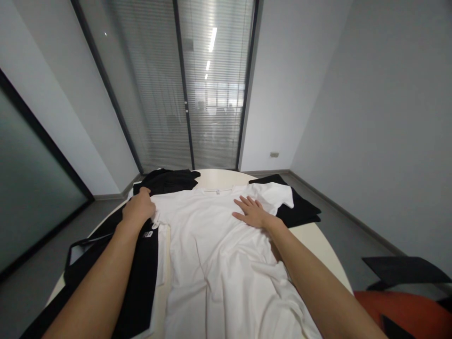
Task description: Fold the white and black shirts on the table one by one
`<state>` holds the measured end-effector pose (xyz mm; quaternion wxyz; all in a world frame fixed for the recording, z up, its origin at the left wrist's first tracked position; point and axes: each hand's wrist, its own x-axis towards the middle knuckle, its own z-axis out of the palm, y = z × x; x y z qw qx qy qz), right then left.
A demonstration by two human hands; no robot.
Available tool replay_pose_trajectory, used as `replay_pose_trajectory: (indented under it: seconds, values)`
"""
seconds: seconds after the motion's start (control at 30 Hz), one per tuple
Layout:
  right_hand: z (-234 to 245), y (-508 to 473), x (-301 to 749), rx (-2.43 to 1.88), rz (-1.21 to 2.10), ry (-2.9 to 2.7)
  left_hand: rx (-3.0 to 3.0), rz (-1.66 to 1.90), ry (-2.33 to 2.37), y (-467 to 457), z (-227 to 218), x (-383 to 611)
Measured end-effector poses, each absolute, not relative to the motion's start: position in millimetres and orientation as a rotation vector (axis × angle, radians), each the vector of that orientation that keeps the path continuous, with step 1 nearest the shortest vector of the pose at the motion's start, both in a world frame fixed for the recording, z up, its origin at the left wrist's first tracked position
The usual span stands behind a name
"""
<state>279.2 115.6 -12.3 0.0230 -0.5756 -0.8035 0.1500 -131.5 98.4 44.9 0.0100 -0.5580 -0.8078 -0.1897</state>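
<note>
A white T-shirt (pixel 212 245) lies spread flat on a pale round table (pixel 318 240), collar away from me. My right hand (pixel 252 213) rests flat on the shirt's upper right part, fingers stretched out. My left hand (pixel 139 207) is curled closed on the shirt's left sleeve at its shoulder edge, over a black garment (pixel 141 278) that lies along the table's left side.
More black clothing lies at the table's far left (pixel 173 180) and under the white shirt's right sleeve (pixel 300 212). A red-orange chair with a black back (pixel 406 301) stands at the lower right. Glass doors with blinds (pixel 197 94) are beyond the table.
</note>
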Motion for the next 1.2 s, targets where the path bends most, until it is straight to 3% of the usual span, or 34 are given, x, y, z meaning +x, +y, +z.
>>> replay_pose_trajectory:
  seconds: [0.2, 0.5, 0.77, 1.2]
  values:
    - [-14.6, 114.9, 279.4, -1.755, 0.402, -2.481, -1.512, -0.836, -2.512, 90.6, 50.3, -128.6]
    - [-16.5, 114.7, 279.6, -1.735, 0.365, -2.484, -1.760, -0.683, -2.205, 91.5, 45.8, -88.8]
    - [-23.9, 122.3, 287.3, -1.655, 0.276, -2.454, -2.305, -0.109, -2.019, 102.3, -18.0, -69.2]
    - [-12.1, 122.4, 281.2, -1.613, 0.136, -2.423, -2.258, -0.201, -1.864, 100.7, -17.5, -54.5]
